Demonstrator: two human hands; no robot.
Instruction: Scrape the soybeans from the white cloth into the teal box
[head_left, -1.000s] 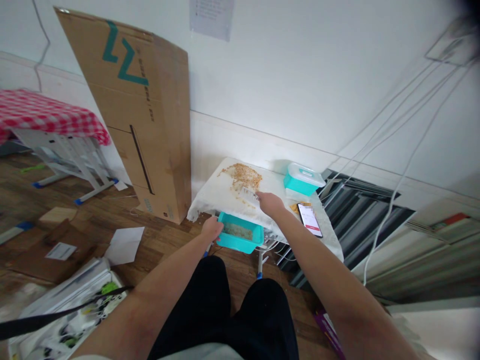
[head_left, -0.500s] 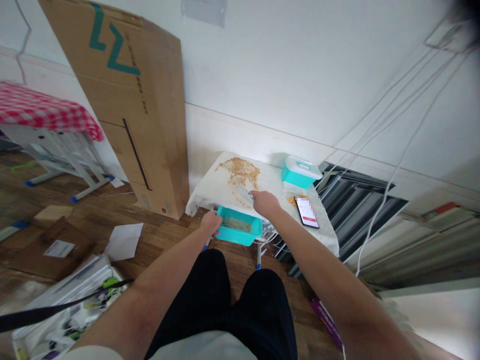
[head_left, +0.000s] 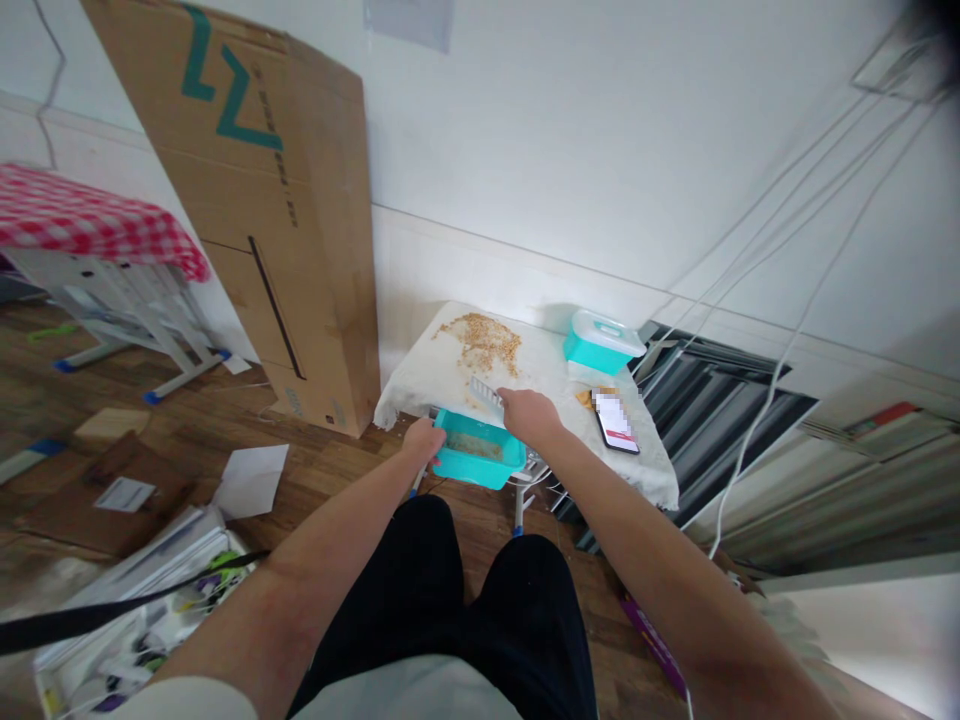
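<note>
My left hand [head_left: 421, 443] is closed on the left rim of a turquoise plastic box [head_left: 480, 472] with no lid on. Some pale, fine material lies on its bottom. The box is held just off the front edge of a small table with a white cloth [head_left: 420, 365]. In my right hand [head_left: 529, 416] is a pale slotted scoop [head_left: 486, 392], its flat end over the cloth just beyond the box. Beyond the scoop, golden-brown grains [head_left: 486, 343] lie scattered on the cloth; their exact kind is too small to tell.
A lidded turquoise box [head_left: 602, 345] and a phone [head_left: 615, 420] sit on the table's right side. Left of the table stands a tall cardboard box [head_left: 300, 220]. White cables [head_left: 772, 400] hang at the right. Paper [head_left: 251, 482] and an open bin of items [head_left: 150, 640] lie on the floor.
The scoop has moved slightly left, and its slotted face shows more. My left hand and the turquoise box have stayed almost in place.
</note>
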